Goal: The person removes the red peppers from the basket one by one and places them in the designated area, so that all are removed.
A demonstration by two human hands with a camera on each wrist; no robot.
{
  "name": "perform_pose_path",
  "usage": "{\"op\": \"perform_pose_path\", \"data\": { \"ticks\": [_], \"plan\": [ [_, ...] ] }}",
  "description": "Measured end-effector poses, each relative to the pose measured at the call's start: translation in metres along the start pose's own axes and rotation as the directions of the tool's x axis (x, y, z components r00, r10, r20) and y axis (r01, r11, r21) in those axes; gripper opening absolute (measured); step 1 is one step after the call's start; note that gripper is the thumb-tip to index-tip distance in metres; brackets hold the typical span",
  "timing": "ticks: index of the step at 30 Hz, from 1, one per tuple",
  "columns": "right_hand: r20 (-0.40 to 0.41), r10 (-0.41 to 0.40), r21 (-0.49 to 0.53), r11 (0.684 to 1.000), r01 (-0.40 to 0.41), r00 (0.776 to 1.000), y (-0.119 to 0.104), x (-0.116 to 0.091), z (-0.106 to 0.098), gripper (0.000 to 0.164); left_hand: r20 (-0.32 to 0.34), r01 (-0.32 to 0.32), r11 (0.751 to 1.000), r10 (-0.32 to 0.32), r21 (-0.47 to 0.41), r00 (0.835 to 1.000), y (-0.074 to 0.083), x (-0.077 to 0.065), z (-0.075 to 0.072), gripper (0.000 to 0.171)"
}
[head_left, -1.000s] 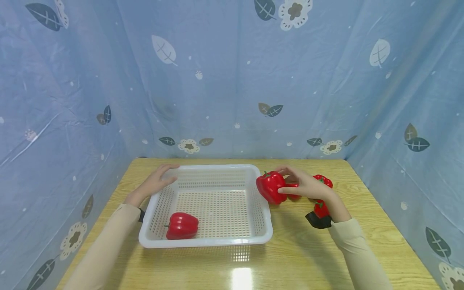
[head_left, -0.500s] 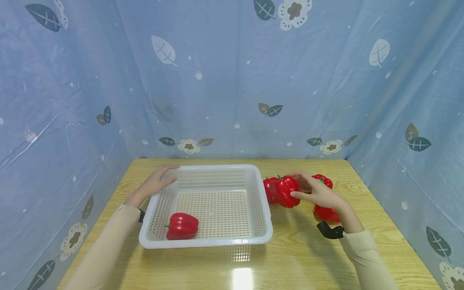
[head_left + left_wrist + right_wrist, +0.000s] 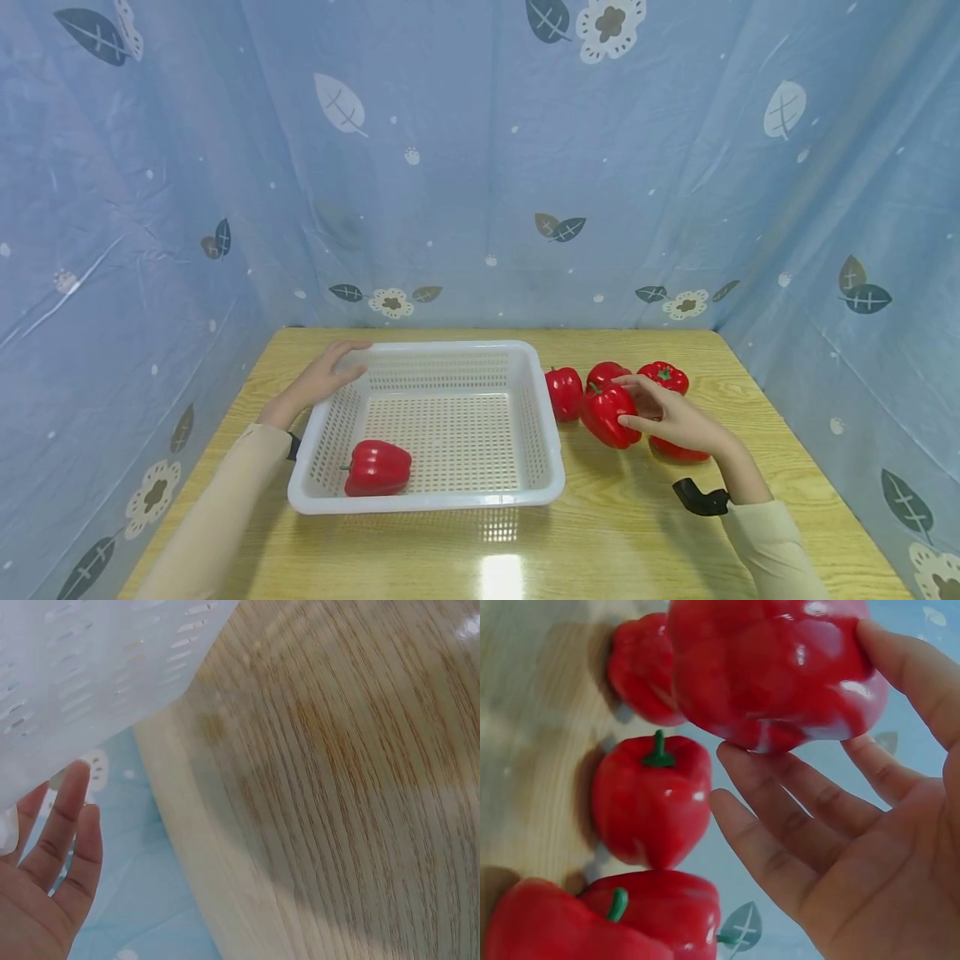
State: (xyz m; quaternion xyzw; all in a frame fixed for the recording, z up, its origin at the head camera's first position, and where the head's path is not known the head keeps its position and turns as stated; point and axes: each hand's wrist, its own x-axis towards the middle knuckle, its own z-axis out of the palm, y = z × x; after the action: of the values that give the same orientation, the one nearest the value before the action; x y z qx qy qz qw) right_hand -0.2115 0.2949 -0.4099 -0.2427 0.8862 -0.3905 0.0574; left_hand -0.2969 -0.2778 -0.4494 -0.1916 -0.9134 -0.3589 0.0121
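My right hand [image 3: 667,419] pinches a red bell pepper [image 3: 611,417] between thumb and fingertips. In the right wrist view the held pepper [image 3: 772,671] is up near the top, above other peppers. My left hand [image 3: 318,379] lies at the back left corner of a white plastic basket [image 3: 426,501]. Its fingers are spread and relaxed beside the basket wall in the left wrist view; the thumb is hidden there. Inside the basket, at the front left, one red bell pepper [image 3: 377,468] lies on its side.
Right of the basket, red bell peppers stand on the wooden table [image 3: 600,517]: one against the basket wall [image 3: 564,393], one behind the held pepper [image 3: 606,372], one farther right [image 3: 663,377] and one partly behind my right hand [image 3: 678,450]. A blue patterned curtain [image 3: 465,183] surrounds the table.
My right hand has moved right and toward the front with the held bell pepper, away from the basket's right rim, uncovering the peppers behind. My left hand and the basket have stayed put.
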Motion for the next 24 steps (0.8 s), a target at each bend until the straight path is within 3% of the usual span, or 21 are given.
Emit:
{"op": "perform_pose_path", "data": {
  "ticks": [10,18,24],
  "plan": [
    [0.024,0.014,0.003,1.000,-0.014,1.000,0.013,-0.011,0.006,0.055,-0.002,0.000,1.000,0.000,-0.014,1.000,-0.001,0.000,0.001,0.051],
    [0.024,0.001,-0.119,0.993,0.002,1.000,0.017,-0.018,0.011,0.054,0.005,0.004,1.000,-0.004,-0.021,1.000,-0.001,0.000,0.001,0.050],
    [0.014,0.003,-0.136,0.991,-0.001,1.000,0.023,-0.020,0.014,0.054,0.003,-0.011,1.000,0.011,-0.018,1.000,-0.001,0.000,0.001,0.050]
  ]
}}
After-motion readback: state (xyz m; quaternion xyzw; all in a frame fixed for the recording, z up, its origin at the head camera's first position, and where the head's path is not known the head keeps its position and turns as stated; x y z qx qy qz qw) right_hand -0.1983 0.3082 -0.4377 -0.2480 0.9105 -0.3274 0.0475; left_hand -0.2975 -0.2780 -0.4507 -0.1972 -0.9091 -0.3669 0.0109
